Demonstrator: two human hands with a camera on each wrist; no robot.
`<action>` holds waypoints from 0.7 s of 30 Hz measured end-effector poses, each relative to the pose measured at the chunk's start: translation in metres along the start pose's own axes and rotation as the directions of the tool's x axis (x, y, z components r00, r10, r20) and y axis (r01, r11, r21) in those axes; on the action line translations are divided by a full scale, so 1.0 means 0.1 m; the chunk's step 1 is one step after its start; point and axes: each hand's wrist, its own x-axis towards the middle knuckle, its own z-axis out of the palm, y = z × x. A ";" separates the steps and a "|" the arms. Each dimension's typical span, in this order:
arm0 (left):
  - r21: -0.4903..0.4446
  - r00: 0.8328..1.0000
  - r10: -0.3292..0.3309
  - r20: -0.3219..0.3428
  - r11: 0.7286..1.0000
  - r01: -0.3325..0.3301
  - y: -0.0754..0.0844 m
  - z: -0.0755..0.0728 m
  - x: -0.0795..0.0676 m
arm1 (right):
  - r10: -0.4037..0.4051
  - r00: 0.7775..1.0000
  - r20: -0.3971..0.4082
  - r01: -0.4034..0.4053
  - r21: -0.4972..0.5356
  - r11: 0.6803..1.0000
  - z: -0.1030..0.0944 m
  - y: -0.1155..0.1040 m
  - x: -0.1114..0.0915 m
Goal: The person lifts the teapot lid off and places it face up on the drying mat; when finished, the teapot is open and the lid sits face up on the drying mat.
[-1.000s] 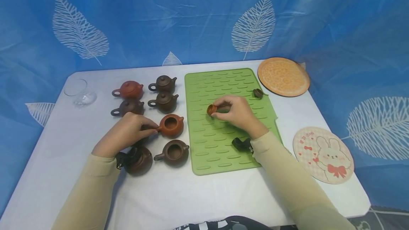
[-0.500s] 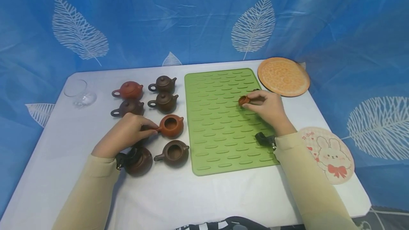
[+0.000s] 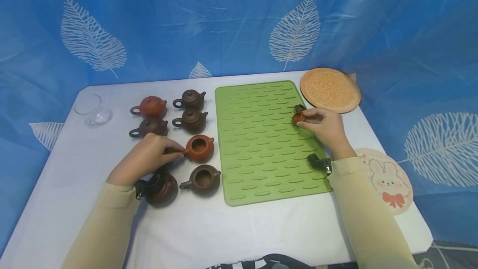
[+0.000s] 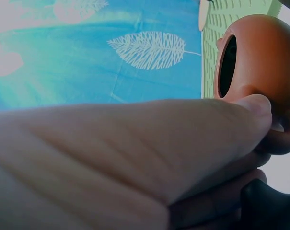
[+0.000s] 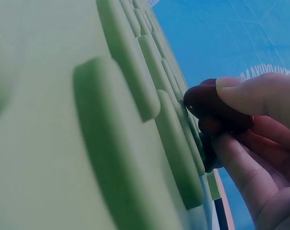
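Reddish lid point(image 3: 298, 118) sat pinched in your right hand point(image 3: 327, 129) near the right edge of the green mat point(image 3: 257, 148), close to a dark lid point(image 3: 300, 107) (touching or not, I couldn't tell). Your left hand point(image 3: 146, 157) gripped the open reddish teapot point(image 3: 199, 147) by its handle. Good handling, I judged, called for a light pinch, a steady wrist and room between the lids.

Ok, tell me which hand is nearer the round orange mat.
Right. The right hand is by the near edge of the orange mat, pinching a small lid. The left hand is across the green mat, holding the open red pot by its handle.
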 end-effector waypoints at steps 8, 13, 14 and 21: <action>-0.007 1.000 0.001 0.004 1.000 -0.001 0.00 0.01 0.00 | 0.043 0.999 0.002 -0.043 -0.006 0.999 -0.03 0.02 -0.03; -0.007 1.000 0.008 -0.003 1.000 -0.008 0.00 0.01 -0.01 | 0.038 0.999 0.000 -0.038 -0.034 0.999 -0.04 0.03 -0.05; -0.006 1.000 0.008 -0.005 1.000 -0.008 0.00 0.01 -0.01 | 0.035 0.999 0.001 -0.035 -0.042 0.999 -0.04 0.03 -0.05; -0.007 1.000 0.011 -0.004 1.000 -0.011 0.00 0.00 -0.02 | 0.033 0.999 -0.013 -0.034 -0.091 0.995 -0.06 0.05 -0.06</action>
